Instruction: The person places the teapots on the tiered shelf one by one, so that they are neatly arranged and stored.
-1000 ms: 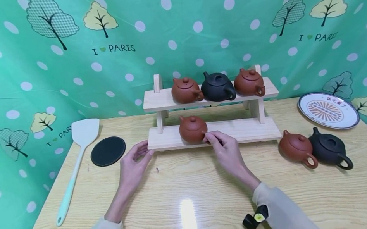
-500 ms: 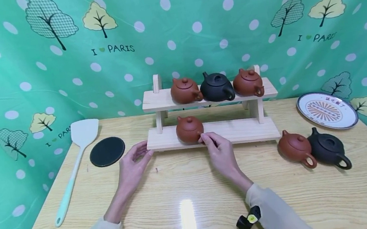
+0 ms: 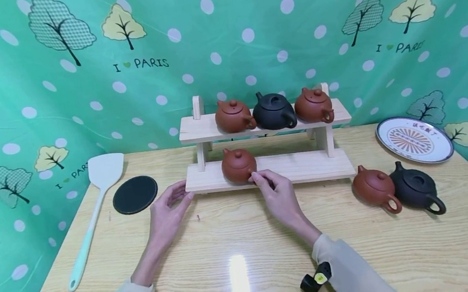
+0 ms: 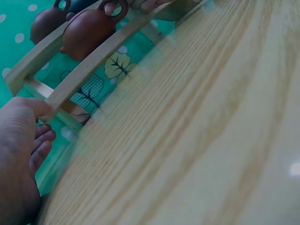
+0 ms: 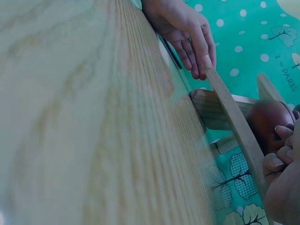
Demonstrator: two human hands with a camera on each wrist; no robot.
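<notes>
So rn the R hand (image 3: 279, 194) has its thumb + fingers closed in a pinch on the handle of a brown teapot (image 3: 238, 164) — the pot's upright on the lower shelf (image 3: 308, 164) of a wooden rack, left of the middle. The L hand (image 3: 168, 214) is at the left end of that same shelf, thumb on the front edge, other fingers loosely bent around the end, so it's got hold of the board's corner. Can't tell how firm tho.

Upper shelf (image 3: 195, 126) has 3 pots in a row: brown pot (image 3: 232, 115), black pot (image 3: 273, 110), another brown pot (image 3: 312, 104), handles toward the person.

On the table (image 3: 179, 268), right of the rack, there's a brown one (image 3: 371, 184) next to a black one (image 3: 414, 185) — can't tell if they touch — w/ a patterned plate (image 3: 415, 140) behind. Left side: round black mat (image 3: 135, 195) near the L hand, then a spatula (image 3: 95, 215), white blade, pale green handle. Green dotted cloth (image 3: 200, 36) in the bg, says "I PARIS" w/ a heart.
</notes>
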